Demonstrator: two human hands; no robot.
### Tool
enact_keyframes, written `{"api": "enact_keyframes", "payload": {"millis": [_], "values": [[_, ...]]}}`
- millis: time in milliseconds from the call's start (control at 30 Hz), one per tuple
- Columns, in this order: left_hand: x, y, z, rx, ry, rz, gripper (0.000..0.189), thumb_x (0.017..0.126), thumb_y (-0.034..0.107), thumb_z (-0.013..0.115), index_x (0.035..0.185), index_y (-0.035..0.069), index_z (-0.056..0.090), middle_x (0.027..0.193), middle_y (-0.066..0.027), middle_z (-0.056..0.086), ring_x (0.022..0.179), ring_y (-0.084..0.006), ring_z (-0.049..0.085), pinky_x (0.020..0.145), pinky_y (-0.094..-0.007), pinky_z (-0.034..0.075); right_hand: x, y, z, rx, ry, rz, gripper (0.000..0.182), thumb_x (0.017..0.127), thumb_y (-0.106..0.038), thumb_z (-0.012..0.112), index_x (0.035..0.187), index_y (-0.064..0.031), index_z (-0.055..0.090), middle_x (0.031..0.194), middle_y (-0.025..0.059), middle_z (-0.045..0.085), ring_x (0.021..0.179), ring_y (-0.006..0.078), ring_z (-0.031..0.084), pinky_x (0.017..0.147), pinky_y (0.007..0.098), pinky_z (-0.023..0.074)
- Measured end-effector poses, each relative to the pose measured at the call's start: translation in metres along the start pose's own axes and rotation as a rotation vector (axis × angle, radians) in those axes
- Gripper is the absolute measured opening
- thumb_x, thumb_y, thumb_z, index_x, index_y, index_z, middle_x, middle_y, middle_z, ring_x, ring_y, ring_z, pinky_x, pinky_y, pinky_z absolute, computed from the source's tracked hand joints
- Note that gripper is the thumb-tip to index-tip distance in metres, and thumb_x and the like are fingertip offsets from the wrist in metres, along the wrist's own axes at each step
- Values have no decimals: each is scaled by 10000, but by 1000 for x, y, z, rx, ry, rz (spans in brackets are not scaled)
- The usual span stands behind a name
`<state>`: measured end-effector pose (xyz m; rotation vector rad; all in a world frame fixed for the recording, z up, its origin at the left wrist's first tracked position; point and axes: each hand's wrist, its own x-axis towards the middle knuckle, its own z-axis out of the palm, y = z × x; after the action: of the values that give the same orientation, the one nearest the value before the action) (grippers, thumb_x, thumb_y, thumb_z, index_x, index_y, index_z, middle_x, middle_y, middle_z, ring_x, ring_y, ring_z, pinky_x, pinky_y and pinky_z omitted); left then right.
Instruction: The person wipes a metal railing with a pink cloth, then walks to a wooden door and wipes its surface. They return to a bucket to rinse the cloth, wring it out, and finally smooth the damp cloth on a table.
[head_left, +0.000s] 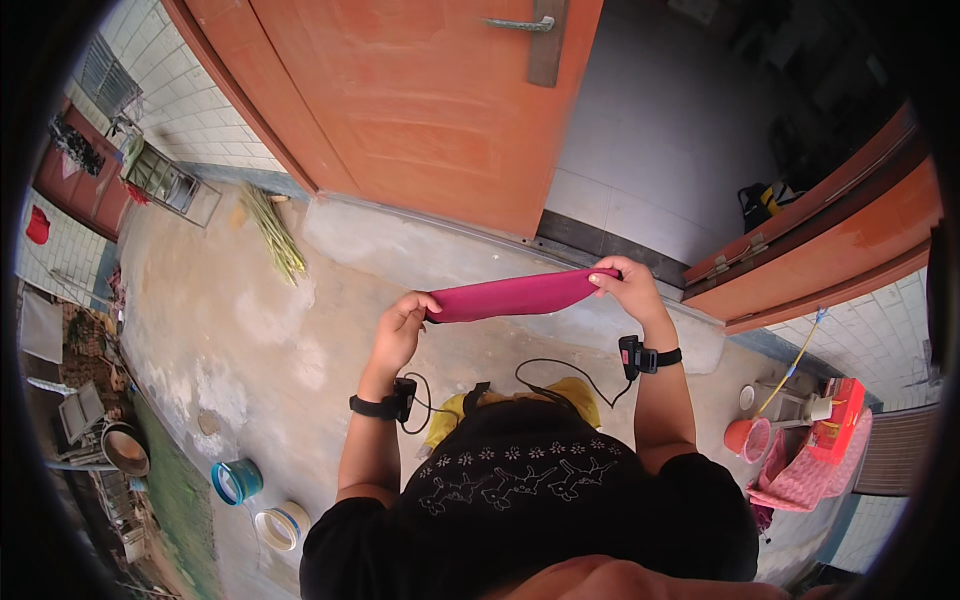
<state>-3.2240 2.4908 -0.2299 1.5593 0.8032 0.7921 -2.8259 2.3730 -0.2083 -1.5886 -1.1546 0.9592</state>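
A magenta strip of folded fabric is stretched between my two hands in front of me, above the concrete floor. My left hand pinches its left end between thumb and fingers. At the other end, slightly higher in the view, my right hand grips the cloth with the thumb on its near face. Dark edging shows at both ends of the strip. Each wrist wears a black strap with a small device, and a black cable runs from each towards my waist.
Ahead stands an orange door with a metal handle, beside an open doorway. A bundle of green stalks lies on the floor to the left. Down left stand a blue bucket and a white bucket. A red bucket stands at right.
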Motion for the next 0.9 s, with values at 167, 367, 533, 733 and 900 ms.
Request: {"api": "enact_keyframes", "payload": {"millis": [167,367,533,733,900], "values": [[50,3,-26,22,-12,11,285,983,-78,450,1003,64,696,999,-34,665,858,-143,586,746,-300,520,44,-4,8,84,154,-59,83,917,-28,728,993,-3,708,842,24,704,723,86,647,694,242,523],[130,31,-55,828,138,388,347,829,-143,501,959,79,734,1019,-91,708,907,-237,654,785,-362,549,132,-22,10,205,166,-91,187,916,4,729,1090,-14,662,844,30,684,636,80,619,588,232,523],[189,40,-99,433,108,142,376,856,-190,431,977,30,711,1070,-118,683,754,-206,705,668,-300,556,224,-42,25,291,51,-67,141,909,7,731,1038,-7,678,803,31,667,527,70,567,478,220,459],[266,59,-156,288,251,311,349,942,-174,406,1041,-4,693,1111,-130,653,946,-226,697,834,-310,562,324,-93,49,477,-29,-352,167,937,36,682,1101,12,663,862,61,690,698,156,715,649,282,585],[339,84,-155,491,389,620,305,916,12,563,1218,26,601,1321,-203,562,1249,-378,540,1079,-459,414,354,-149,41,646,140,-657,229,966,25,632,1193,-1,629,1110,138,693,875,249,736,825,363,607]]}}
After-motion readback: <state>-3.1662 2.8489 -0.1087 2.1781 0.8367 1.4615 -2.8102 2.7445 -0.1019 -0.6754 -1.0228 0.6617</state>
